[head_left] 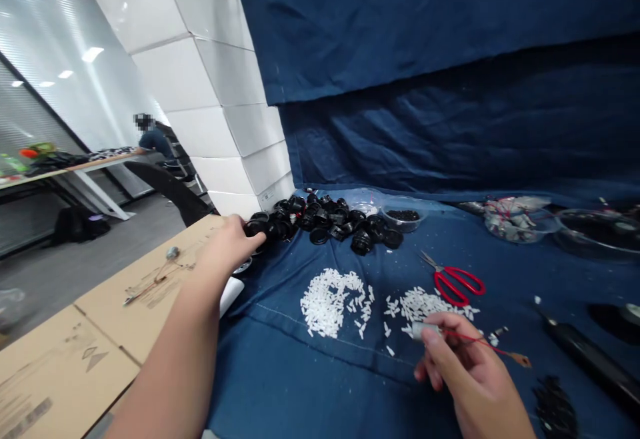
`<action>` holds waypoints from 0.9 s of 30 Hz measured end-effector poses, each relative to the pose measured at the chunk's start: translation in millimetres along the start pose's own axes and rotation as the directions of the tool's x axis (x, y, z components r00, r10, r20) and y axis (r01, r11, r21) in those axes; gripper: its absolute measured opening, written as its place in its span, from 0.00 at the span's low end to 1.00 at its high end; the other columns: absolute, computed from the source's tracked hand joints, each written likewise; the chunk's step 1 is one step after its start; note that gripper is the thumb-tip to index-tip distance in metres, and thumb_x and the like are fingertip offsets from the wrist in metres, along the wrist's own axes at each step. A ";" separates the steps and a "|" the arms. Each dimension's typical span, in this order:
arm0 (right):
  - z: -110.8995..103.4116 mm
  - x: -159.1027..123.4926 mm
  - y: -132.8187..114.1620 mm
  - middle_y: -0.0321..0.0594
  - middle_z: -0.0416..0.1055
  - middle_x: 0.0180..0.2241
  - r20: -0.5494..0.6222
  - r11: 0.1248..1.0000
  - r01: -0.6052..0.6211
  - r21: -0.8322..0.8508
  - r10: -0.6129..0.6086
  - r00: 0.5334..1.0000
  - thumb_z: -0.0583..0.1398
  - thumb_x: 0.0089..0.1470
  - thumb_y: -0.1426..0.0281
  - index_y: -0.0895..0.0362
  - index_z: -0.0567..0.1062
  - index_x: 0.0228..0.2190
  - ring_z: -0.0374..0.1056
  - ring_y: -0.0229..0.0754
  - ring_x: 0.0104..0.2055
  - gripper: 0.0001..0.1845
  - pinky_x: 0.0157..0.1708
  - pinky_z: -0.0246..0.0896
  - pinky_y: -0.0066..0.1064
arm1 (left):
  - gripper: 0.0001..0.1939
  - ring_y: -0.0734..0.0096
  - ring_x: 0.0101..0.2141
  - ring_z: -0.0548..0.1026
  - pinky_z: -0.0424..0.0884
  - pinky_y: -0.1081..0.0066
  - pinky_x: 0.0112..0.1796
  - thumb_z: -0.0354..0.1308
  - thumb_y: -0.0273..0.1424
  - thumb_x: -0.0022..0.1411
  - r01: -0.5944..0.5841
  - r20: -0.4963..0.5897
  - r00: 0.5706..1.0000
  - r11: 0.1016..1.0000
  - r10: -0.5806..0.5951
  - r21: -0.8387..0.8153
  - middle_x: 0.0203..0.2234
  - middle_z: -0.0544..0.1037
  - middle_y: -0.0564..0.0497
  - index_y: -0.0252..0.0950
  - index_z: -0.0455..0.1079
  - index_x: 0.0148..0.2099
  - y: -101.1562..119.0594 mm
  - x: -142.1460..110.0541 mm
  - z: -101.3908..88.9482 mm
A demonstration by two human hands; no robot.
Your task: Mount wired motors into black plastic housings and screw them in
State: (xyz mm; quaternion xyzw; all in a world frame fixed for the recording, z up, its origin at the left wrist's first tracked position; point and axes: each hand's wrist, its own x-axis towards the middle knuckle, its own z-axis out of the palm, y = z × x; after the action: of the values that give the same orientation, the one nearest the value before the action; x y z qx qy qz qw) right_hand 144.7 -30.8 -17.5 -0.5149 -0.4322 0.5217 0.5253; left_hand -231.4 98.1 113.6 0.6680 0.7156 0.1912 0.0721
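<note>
The right hand pinches a small silver cylindrical motor with red wires, its fingers mostly curled. The left hand reaches into round black plastic parts; its fingertips are hidden, so its grip cannot be told. The blue cloth-covered counter also bears small white plastic pieces and red-handled scissors. Stacked white boxes stand near a distant seated person.

scissors behind right plastic piece pile; left pile before round parts; all on cloth.
</note>
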 end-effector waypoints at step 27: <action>-17.0 -6.2 -30.2 0.33 0.69 0.26 0.416 0.534 0.545 -0.647 -0.353 0.838 0.68 0.62 0.62 0.55 0.72 0.34 0.65 0.35 0.27 0.13 0.29 0.60 0.31 | 0.24 0.60 0.34 0.74 0.68 0.63 0.29 0.66 0.54 0.61 -0.738 0.317 0.514 0.599 0.797 -0.310 0.36 0.75 0.50 0.38 0.69 0.40 121.9 -118.4 150.2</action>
State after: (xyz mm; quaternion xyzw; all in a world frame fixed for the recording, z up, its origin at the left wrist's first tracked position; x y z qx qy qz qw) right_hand 164.1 -36.3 11.3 -0.4877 -0.7828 0.2014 0.3298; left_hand -52.8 12.6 3.1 0.9327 0.2965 0.1010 0.1787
